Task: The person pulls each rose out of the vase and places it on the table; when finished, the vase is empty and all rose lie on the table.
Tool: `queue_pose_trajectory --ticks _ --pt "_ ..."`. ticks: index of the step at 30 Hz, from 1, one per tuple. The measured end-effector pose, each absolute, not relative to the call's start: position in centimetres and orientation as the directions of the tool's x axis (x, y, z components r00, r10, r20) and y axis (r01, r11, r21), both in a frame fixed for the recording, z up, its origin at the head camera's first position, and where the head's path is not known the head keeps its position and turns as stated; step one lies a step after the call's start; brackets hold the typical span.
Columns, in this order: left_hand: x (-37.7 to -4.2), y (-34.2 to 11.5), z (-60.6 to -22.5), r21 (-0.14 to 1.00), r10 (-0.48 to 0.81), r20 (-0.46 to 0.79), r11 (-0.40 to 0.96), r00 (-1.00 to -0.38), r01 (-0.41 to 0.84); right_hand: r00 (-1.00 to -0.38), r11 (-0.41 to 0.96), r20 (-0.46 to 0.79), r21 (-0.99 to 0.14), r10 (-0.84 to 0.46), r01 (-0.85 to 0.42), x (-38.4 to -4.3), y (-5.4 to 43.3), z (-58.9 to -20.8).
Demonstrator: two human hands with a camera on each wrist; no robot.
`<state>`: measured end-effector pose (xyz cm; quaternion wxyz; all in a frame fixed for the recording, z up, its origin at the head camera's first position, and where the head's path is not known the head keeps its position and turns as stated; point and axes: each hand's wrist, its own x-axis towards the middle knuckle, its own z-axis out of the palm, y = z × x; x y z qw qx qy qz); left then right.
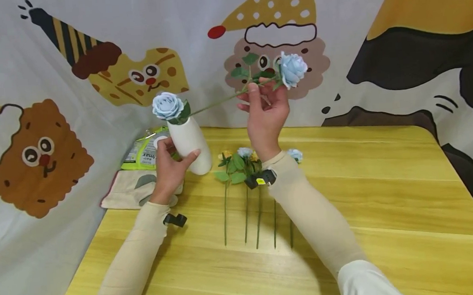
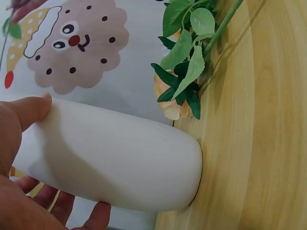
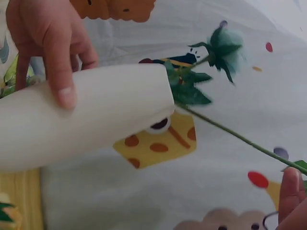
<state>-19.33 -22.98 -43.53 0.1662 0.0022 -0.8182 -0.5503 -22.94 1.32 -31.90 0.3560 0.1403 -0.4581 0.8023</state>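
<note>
My left hand (image 1: 170, 170) grips a white vase (image 1: 191, 145), thumb on the near side and fingers behind it. In the left wrist view, the vase's base (image 2: 189, 167) is at the tabletop. A light blue rose (image 1: 168, 105) stands in the vase, its bloom above the mouth. My right hand (image 1: 268, 119) pinches the stem of a second blue rose (image 1: 293, 70) just below its bloom, among the leaves. That stem (image 3: 235, 137) slants down to the vase's mouth, and its lower end is hidden there.
Several artificial flowers (image 1: 235, 167) lie on the wooden table (image 1: 391, 209), stems toward me, partly behind my right wrist. At the left edge lie a pale work glove (image 1: 127, 188) and a lime-green package (image 1: 139, 156). A cartoon-printed cloth (image 1: 200, 62) hangs behind the table.
</note>
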Motion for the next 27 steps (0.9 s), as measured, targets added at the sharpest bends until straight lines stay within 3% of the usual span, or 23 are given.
queue_pose_trajectory --ticks 8,14,20,27 --pt "-19.2 -23.0 -43.3 0.899 -0.189 0.277 0.398 -0.942 0.184 -0.749 -0.396 0.404 -0.663 0.526 -0.636 -23.1 5.2 -33.3" --pt "-19.2 -22.9 -43.3 0.904 -0.193 0.263 0.392 -0.945 0.172 -0.773 -0.388 0.377 -0.701 0.511 -0.599 -23.1 8.6 -35.3" --pt "-19.1 -22.9 -43.4 0.908 -0.2 0.26 0.383 -0.945 0.169 -0.816 -0.349 0.379 -0.765 0.436 -0.542 -22.8 12.0 -38.3" --pt "-19.2 -22.8 -43.3 0.909 -0.189 0.267 0.375 -0.945 0.182 -0.87 -0.172 0.406 -0.87 0.279 -0.461 -21.2 16.0 -41.5"
